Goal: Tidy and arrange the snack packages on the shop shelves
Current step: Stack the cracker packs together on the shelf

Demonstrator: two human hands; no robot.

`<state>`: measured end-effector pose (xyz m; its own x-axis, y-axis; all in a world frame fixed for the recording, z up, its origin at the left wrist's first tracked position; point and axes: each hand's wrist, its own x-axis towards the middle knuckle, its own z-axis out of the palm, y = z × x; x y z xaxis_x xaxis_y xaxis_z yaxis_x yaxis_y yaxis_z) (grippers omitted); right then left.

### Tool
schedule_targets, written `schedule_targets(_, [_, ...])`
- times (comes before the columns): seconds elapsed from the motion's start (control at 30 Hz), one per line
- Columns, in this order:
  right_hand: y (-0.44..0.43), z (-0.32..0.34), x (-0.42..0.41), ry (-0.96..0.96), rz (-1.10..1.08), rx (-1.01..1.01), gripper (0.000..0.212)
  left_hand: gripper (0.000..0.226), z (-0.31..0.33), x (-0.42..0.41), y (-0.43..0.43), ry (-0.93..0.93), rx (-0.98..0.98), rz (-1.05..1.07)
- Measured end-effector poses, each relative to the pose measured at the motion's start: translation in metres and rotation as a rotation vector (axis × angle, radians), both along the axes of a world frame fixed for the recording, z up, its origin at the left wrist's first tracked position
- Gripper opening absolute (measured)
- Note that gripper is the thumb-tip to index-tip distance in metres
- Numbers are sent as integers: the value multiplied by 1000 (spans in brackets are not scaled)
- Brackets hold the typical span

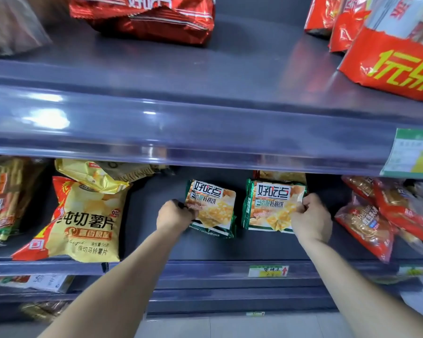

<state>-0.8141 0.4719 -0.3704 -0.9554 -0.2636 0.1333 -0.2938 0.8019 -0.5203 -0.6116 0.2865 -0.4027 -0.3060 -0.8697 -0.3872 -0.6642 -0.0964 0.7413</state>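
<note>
Forearms (122,276) reach in from below. My left hand (174,214) pinches the left edge of one green biscuit pack (213,206), and my right hand (310,218) pinches its twin (271,203), both lying mid-shelf (230,250). I judge them light, with slippery film and brittle contents, so I hold the side seams gently.

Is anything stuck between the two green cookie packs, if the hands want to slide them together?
Nothing visible. The left hand grips the left green pack, the right hand grips the right green pack, and only a bare strip of dark shelf lies between them.
</note>
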Motion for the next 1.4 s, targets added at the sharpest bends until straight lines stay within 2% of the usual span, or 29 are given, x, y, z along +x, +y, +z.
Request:
schedule_targets(0.07, [4, -3, -3, -1, 18, 35, 8, 22, -2, 1, 2, 124, 67, 149])
schedule_targets(0.2, [8, -4, -4, 2, 48, 41, 7, 30, -3, 12, 8, 360, -22, 303])
schedule_targets(0.3, [10, -4, -2, -3, 73, 35, 6, 35, 5, 17, 9, 536, -77, 319])
schedule_targets(0.43, [9, -7, 0, -21, 77, -18, 6, 39, 20, 5, 19, 601, -60, 216])
schedule_targets(0.6, [9, -6, -1, -80, -33, -231, 12, 39, 29, -17, 42, 638, 2, 135])
schedule_targets(0.73, [8, 17, 10, -242, 5, -591, 47, 35, 29, -41, 61, 631, 61, 92])
schedule_targets(0.8, [9, 23, 9, -324, 94, -675, 48, 35, 30, -54, 70, 621, 65, 76])
schedule_targets(0.87, [12, 23, 6, -372, 175, -623, 34, 33, 32, -65, 79, 619, 66, 70])
schedule_targets(0.97, [18, 19, -2, -369, 159, -495, 46, 27, 32, -79, 86, 585, 79, 32])
schedule_targets(1.2, [17, 3, -16, -355, 75, -378, 48, 11, 19, -81, 81, 469, 127, -158])
schedule_targets(1.3, [13, 5, -12, -270, 26, -311, 46, 24, 23, -74, 79, 419, 112, -192])
schedule_targets(1.4, [3, 7, -2, -22, 18, -219, 50, 43, 29, -65, 73, 389, 136, -218])
